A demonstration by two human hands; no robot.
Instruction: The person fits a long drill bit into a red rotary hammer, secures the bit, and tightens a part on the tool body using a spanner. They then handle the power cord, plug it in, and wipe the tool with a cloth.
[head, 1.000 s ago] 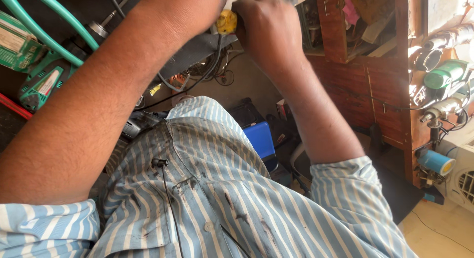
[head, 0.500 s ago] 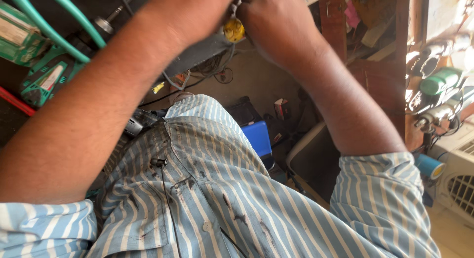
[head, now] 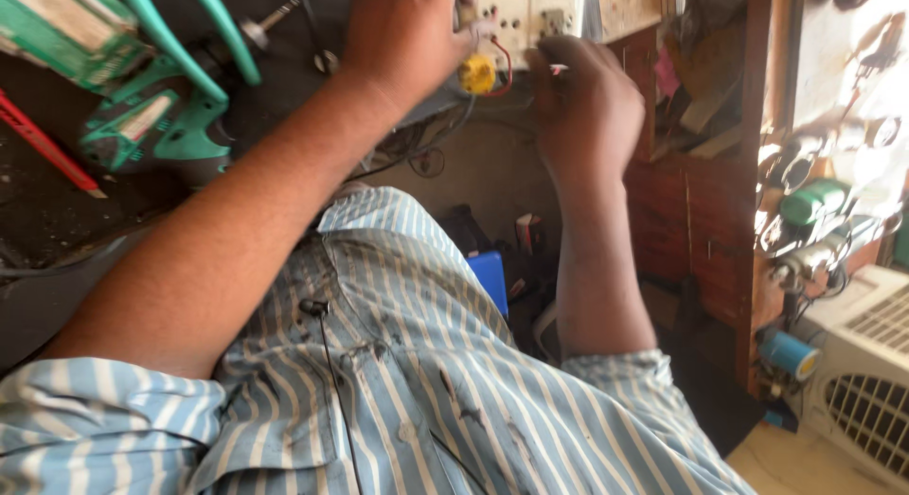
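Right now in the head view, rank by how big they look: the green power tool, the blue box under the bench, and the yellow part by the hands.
1. green power tool
2. blue box
3. yellow part
Distances differ, so only apparent size.

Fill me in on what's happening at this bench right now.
A person in a striped shirt works with both hands raised at a cream switch panel. The left hand pinches a small yellow part with a red wire attached; the right hand touches the panel's lower edge. A green power tool lies nearby.
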